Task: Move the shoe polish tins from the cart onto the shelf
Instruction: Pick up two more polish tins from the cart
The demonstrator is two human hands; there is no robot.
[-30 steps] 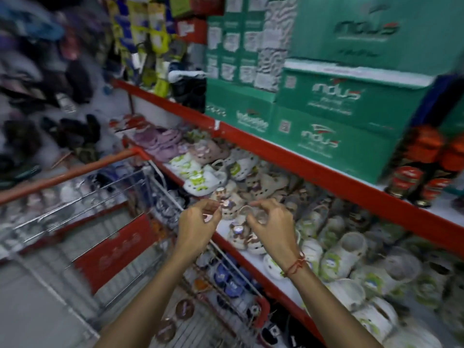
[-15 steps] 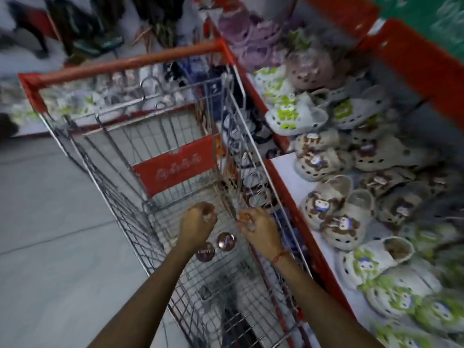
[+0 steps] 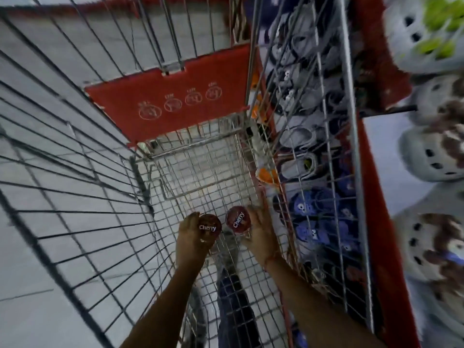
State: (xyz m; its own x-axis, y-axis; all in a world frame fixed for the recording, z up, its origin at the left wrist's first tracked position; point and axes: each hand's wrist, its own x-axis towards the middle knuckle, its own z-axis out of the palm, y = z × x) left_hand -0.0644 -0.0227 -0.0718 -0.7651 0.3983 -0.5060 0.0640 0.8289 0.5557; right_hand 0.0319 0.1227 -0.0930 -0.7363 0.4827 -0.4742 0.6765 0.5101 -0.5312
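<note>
Now both hands (image 3: 190,237) (image 3: 258,234) grasp tins (image 3: 209,228) (image 3: 237,219), previously untouched.

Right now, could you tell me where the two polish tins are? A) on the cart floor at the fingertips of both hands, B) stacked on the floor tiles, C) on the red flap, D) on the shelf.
A: the left tin sits at the left hand, the right tin at the right hand, low in the cart.

The cart (image 3: 190,172) was built of bare metal wire with a dull silvery finish, and a matt red plastic panel (image 3: 173,96) was fixed to its end wall. The two tins (image 3: 209,228) were seen to have smooth, glossy dark-red lids. The clogs (image 3: 431,151) were moulded in smooth, matt foam-like plastic.
</note>
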